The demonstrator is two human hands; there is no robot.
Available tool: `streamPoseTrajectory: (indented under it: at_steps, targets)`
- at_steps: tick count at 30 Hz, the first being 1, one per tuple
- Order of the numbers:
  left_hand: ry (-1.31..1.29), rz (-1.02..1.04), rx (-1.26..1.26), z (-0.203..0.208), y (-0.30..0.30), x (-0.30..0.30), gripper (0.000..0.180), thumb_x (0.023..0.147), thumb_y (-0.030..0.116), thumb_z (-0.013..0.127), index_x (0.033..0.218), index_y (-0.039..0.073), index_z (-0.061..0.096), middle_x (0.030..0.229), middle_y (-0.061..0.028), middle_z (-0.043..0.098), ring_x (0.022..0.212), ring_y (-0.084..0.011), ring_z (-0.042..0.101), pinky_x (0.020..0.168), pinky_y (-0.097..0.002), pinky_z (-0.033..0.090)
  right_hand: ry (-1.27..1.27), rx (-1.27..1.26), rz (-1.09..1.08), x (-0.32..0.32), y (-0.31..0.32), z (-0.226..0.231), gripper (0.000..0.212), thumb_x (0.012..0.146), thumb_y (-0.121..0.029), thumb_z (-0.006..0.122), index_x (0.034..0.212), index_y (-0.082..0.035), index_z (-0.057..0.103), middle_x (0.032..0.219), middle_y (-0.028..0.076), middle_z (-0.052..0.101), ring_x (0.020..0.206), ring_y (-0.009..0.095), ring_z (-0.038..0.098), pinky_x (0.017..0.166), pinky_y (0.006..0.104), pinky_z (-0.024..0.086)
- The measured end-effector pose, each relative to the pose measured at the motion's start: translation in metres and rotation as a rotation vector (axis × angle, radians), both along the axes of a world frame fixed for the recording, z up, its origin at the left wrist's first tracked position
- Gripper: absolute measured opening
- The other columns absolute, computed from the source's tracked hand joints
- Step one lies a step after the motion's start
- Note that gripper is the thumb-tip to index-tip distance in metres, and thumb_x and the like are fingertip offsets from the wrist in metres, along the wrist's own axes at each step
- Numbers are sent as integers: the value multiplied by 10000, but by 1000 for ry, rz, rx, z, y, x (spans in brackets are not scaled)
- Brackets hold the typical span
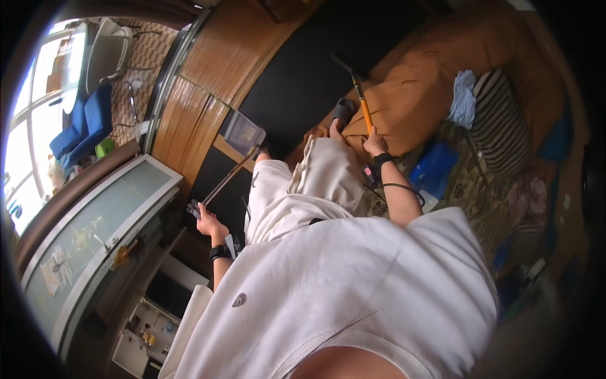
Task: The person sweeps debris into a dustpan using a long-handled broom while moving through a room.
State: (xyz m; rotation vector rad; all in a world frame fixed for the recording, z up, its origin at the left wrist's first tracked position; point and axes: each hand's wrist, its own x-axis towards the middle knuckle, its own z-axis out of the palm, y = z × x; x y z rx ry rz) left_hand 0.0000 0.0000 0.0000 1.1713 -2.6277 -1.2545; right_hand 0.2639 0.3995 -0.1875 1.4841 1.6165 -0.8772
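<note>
Orange, black-ended pole (363, 108) sits gripped in the right hand (376, 144); the left hand (211, 223) holds a long-handled, translucent grey dustpan (242, 132).

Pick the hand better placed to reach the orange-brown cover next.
Probably the right hand: near the orange-brown cover, holding an orange stick; the left hand, holding a long-handled dustpan, is farther off.

A home is showing: a striped cushion (504, 126) is lying against rumpled orange bedding (429, 82), a grey chair (106, 52) standing near windows (25, 148)
</note>
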Motion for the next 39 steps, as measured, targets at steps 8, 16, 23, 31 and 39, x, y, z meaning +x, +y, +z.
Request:
streamPoseTrajectory:
  at_steps: [8,16,23,31,39]
  targets:
    - [180,-410,75,-22,-10,-91,332,787,293,675,599,61,528,509,38,450,426,-46,388,403,-205,296,40,145,-268,-10,-80,-53,560,742,-71,438,1271,-207,314,752,133,592,519,214,578,404,328,448]
    - [163,-630,174,-14,-73,-180,267,803,265,663,689,34,595,547,27,501,428,-32,381,395,-187,271,-29,79,-497,-66,-173,-54,541,746,-68,441,1246,-219,300,782,124,571,512,216,552,403,320,434]
    - [106,-700,277,-31,-75,-215,297,800,260,667,624,77,514,505,42,433,416,-35,365,392,-185,271,88,-1,-733,-111,-254,-20,556,765,-78,460,1279,-195,284,943,137,595,612,232,607,499,311,495]
    - [-1,-751,240,-40,-65,-236,303,782,270,684,620,96,496,488,59,380,403,-39,312,374,-215,234,305,-62,-1085,-153,-312,-29,615,728,-77,465,1280,-209,230,727,88,488,464,166,475,412,312,421]
    - [-71,-806,249,-66,-52,-256,276,767,265,696,639,98,518,481,54,363,405,-43,303,385,-226,208,701,-198,-1284,-165,-323,14,384,745,-101,517,1096,-106,363,612,42,439,419,140,440,373,289,372]
